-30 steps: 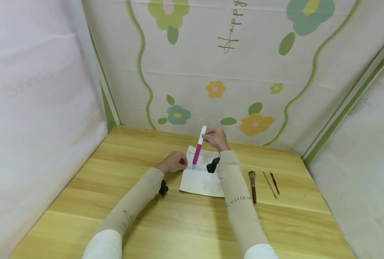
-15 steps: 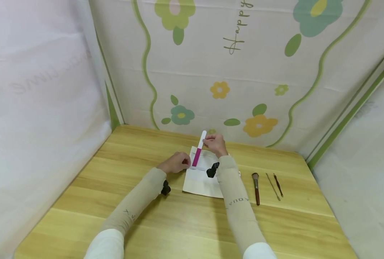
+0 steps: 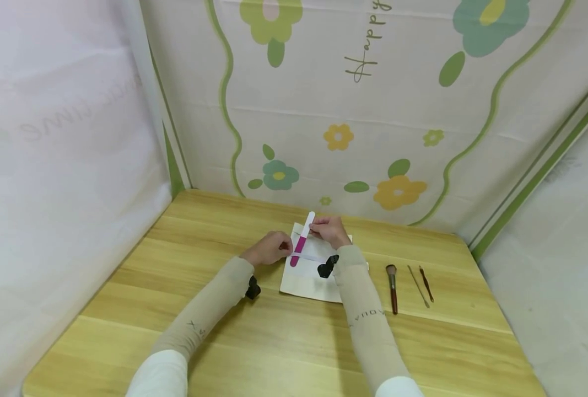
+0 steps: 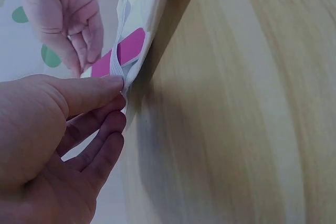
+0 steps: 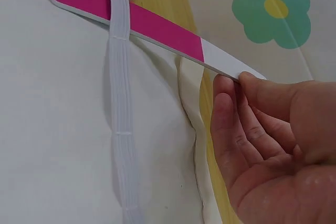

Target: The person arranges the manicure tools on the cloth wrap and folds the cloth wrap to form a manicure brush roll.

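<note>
My right hand (image 5: 278, 135) pinches the white end of a pink and white nail file (image 5: 163, 30) between thumb and fingers. The file passes under a white elastic band (image 5: 121, 77), its rounded pink tip sticking out on the other side. This band is stitched at intervals across a cream fabric pouch (image 3: 311, 284) that lies spread on the table. At the pouch's left edge my left hand (image 4: 68, 124) pinches the band and the fabric edge between thumb and fingertips. In the head view both hands are close together over the upper part of the pouch.
On the wooden table (image 3: 254, 342), right of the pouch, lie a brush (image 3: 392, 289) with a dark red handle, a thin metal tool (image 3: 418, 286) and a dark slender tool (image 3: 426, 284). A flower-printed cloth (image 3: 284, 99) stands behind the table; pale cloths hang at both sides.
My right hand has moved down toward me with the nail file, and the file's pink end has slid under the elastic band. The left hand keeps its grip at the pouch edge.
</note>
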Available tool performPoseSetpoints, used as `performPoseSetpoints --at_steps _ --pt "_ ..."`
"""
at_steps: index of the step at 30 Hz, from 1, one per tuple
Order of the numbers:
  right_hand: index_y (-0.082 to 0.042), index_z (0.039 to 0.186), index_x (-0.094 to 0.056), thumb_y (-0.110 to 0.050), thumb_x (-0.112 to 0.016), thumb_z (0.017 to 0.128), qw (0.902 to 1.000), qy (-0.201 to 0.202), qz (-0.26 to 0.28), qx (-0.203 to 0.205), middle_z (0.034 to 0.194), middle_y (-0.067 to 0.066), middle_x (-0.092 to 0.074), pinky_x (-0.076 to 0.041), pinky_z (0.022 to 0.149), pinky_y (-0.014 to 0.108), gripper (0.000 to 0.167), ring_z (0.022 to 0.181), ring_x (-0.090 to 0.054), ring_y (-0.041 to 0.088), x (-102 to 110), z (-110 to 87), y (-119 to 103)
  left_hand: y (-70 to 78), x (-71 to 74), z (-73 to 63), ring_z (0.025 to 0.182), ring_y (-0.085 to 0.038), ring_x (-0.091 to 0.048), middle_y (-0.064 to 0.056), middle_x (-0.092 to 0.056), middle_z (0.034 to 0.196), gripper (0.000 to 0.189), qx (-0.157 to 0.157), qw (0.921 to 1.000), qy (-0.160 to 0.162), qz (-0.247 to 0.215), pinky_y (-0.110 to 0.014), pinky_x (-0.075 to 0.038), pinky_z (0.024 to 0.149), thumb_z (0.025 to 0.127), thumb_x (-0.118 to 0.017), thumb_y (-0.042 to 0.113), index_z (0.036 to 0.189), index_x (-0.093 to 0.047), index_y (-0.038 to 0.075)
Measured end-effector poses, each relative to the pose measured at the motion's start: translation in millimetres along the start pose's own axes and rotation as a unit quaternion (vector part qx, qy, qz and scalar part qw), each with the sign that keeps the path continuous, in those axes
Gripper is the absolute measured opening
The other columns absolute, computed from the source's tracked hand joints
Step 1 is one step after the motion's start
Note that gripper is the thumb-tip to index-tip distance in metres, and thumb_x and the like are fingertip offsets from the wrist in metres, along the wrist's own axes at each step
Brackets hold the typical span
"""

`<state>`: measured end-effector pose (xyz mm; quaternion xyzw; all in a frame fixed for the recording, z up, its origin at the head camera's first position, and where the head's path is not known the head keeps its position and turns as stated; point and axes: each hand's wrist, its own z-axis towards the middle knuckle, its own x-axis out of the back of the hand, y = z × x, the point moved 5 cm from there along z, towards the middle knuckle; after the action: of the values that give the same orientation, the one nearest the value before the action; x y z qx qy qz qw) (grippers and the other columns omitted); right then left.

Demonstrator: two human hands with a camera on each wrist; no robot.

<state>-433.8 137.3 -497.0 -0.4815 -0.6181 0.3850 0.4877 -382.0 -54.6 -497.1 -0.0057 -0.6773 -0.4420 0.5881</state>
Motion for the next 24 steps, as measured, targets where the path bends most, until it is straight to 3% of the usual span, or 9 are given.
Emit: performPoseSetpoints --at_steps 5,13,20,24 --pt "0.003 0.113 -0.078 -0.007 -0.076 0.097 0.9982 -0.04 -0.035 -0.03 0.094 0.011 -0.08 -0.061 0.073 0.023 0.019 0.078 -0.073 0.013 -6.1 -3.5 7.8 4.1 2.3 -1.2 0.084 -0.013 -0.059 -0.005 -0.071 0.09 0.012 0.004 1.0 0.001 -0.005 -0.03 -0.053 0.083 0.101 -0.067 0.004 0.091 -0.075 0.003" --pt "0.006 0.116 -0.075 -0.002 -0.074 0.096 0.9888 -0.125 -0.019 -0.079 0.094 0.008 -0.078 -0.062 0.074 0.024 0.022 0.08 -0.073 0.013 -17.2 -15.9 13.0 6.0 5.3 -1.2 0.082 -0.015 -0.057 -0.005 -0.07 0.088 0.013 0.012 0.9998 0.016 0.0 -0.03 -0.052 0.081 0.1 -0.067 0.002 0.088 -0.074 0.003" --pt "0.005 0.108 -0.078 -0.002 -0.077 0.093 0.9856 -0.131 -0.045 -0.097 0.091 0.011 -0.08 -0.064 0.078 0.028 0.016 0.081 -0.077 0.016 -18.0 -23.1 9.6 4.1 2.1 1.0 0.083 -0.015 -0.058 -0.005 -0.07 0.089 0.012 0.016 0.9997 0.016 0.011 -0.03 -0.053 0.081 0.099 -0.068 0.002 0.089 -0.074 0.004" --pt "0.002 0.106 -0.081 -0.011 -0.079 0.094 0.9811 -0.114 -0.143 -0.063 0.097 0.013 -0.082 -0.063 0.08 0.029 0.018 0.083 -0.076 0.015 -15.3 -25.8 2.1 5.0 0.3 1.1 0.082 -0.014 -0.058 -0.005 -0.07 0.087 0.013 0.008 0.9998 0.012 0.012 -0.029 -0.053 0.08 0.098 -0.068 0.001 0.088 -0.075 0.003"
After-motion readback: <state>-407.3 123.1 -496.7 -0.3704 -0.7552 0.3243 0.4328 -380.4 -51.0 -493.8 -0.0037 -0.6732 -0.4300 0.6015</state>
